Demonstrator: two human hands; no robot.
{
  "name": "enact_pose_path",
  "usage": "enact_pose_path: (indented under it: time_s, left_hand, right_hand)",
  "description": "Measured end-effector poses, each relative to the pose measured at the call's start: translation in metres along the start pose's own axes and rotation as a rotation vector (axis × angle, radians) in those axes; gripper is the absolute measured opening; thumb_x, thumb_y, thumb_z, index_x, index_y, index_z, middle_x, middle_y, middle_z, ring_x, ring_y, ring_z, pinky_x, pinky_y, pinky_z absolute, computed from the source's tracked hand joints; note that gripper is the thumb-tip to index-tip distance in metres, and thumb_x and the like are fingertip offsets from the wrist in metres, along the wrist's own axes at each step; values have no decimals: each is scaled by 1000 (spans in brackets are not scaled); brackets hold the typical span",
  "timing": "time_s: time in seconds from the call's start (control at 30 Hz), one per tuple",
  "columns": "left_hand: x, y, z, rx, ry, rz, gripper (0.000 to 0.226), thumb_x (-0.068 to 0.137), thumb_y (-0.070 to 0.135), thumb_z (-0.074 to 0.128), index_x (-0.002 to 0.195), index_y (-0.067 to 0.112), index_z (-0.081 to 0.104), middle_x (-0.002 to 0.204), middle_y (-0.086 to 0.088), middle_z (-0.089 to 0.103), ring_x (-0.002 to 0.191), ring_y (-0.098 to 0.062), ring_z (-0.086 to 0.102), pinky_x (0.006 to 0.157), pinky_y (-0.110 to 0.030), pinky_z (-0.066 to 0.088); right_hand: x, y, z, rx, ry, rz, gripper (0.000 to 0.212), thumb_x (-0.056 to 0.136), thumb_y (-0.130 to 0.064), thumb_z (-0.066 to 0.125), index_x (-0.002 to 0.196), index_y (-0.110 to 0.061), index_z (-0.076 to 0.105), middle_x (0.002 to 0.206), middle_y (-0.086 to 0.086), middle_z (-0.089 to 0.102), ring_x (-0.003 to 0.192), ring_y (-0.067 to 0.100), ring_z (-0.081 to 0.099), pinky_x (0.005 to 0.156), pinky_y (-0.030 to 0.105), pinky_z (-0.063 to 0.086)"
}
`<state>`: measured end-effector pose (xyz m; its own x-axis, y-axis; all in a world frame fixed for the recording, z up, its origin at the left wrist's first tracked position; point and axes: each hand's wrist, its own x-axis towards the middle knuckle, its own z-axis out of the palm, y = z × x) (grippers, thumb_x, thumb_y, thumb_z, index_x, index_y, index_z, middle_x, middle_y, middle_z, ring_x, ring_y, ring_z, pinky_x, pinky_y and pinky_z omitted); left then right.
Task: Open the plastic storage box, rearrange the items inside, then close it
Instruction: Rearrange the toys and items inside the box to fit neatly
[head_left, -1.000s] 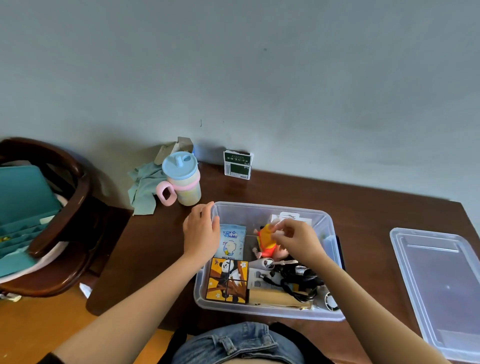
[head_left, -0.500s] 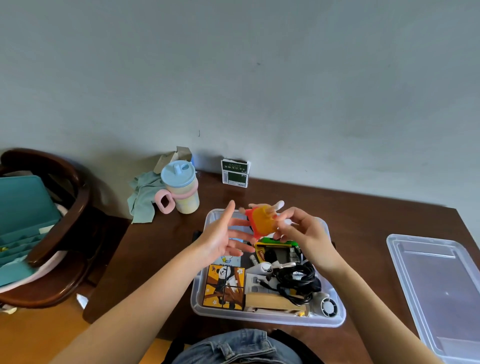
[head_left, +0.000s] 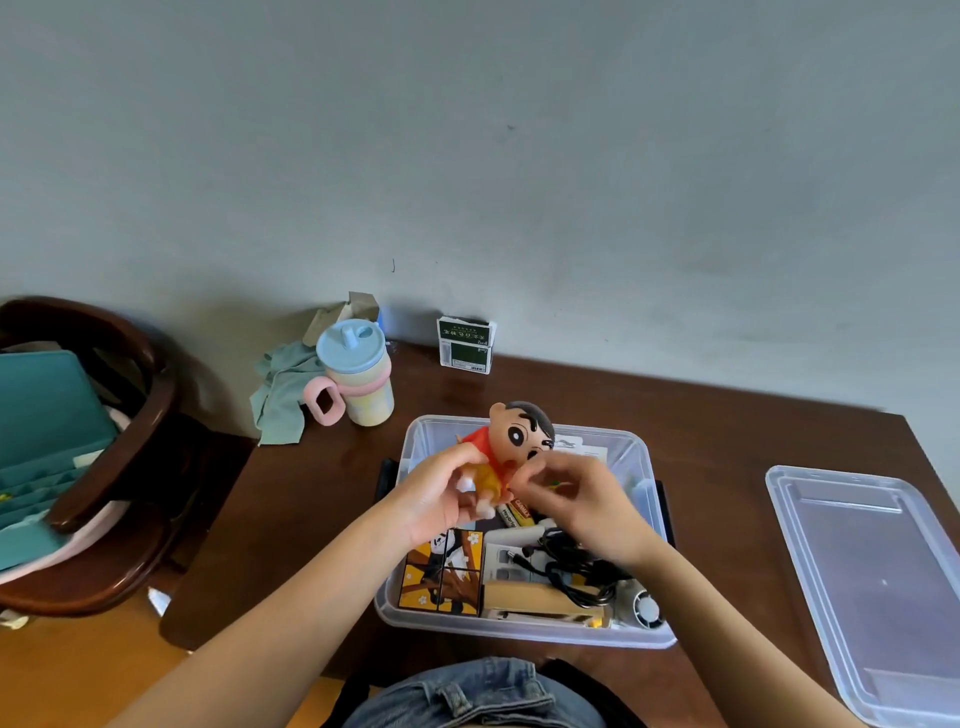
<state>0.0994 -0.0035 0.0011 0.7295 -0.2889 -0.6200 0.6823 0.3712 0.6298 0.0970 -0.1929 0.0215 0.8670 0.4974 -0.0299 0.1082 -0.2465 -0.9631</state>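
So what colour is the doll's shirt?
Red, on the doll; clearest in the head view.

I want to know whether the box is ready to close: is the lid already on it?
No, the lid lies flat on the table to the right of the open box.

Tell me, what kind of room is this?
Probably a room in a home. A child's sippy cup stands on a wooden table, a wooden chair sits beside it, and the hands hold a toy doll over a box of odds and ends.
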Motion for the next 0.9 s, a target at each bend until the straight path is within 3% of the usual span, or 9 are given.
enact_pose_path:
  time_s: [0.07,0.13,0.23,0.33,0.4,0.5,0.67,0.73,0.9]
  left_hand:
    - [1,-2,-3,0,8,13,55,92,15,47,37,12,45,46,-11,43,83,-30,59,60,-27,51]
    - [2,-4,-5,0,9,41,57,91,13,45,35,14,43,44,-10,37,81,-31,62,66,-28,47]
    - [1,-6,-3,6,-27,54,50,92,13,41,45,12,59,50,-11,37,85,-34,63,69,-30,47]
    - [0,-6,-1,23,-71,11,29,94,14,40,96,-7,61,68,-17,44,94,-39,63,73,-32,53]
    - [0,-5,-3,94,-84,17,25,97,10,41,107,-7,54,82,-29,54,99,-42,62,76,-33,56]
    - [1,-4,-9,353,105,159,22,98,6,47,116,4,59,105,-24,66,94,-29,69,74,-28,58]
    - [4,-3,-41,710,628,618,27,92,-2,49,100,18,65,109,-1,65,98,-13,60,82,-21,47]
    - [9,-6,-53,758,722,624,28,92,0,50,108,20,62,116,0,58,108,-15,54,87,-23,44]
    - [21,-31,-65,898,740,565,34,100,16,41,132,18,50,132,-4,50,121,-18,43,101,-32,37]
  right_hand:
    - [5,5,-7,30,329,79,8,90,-22,63,82,-24,66,71,-11,64,66,6,59,61,21,45]
    - [13,8,-13,-3,451,191,13,89,-29,63,100,-20,62,87,-10,64,82,11,61,67,27,51]
    - [23,13,-11,118,222,327,42,87,-36,62,123,-19,49,113,-1,60,98,12,64,68,30,58]
    - [29,15,-7,256,121,334,36,85,-30,68,116,-23,51,109,1,62,89,9,68,63,25,57]
    - [33,17,-8,234,138,311,41,79,-28,74,114,-24,53,106,0,63,90,9,67,66,22,56]
    - [39,22,-8,141,208,242,53,73,-17,81,116,-23,51,107,-2,62,90,4,63,66,11,50]
    - [50,36,4,7,197,181,60,67,-17,84,113,-32,49,108,-11,59,92,3,61,71,9,46]
    - [55,44,13,-33,141,181,61,69,-16,83,117,-29,49,109,-9,58,97,9,59,76,11,44]
    - [72,56,40,-26,35,213,62,69,-18,82,118,-33,46,108,-16,57,100,3,56,81,12,42]
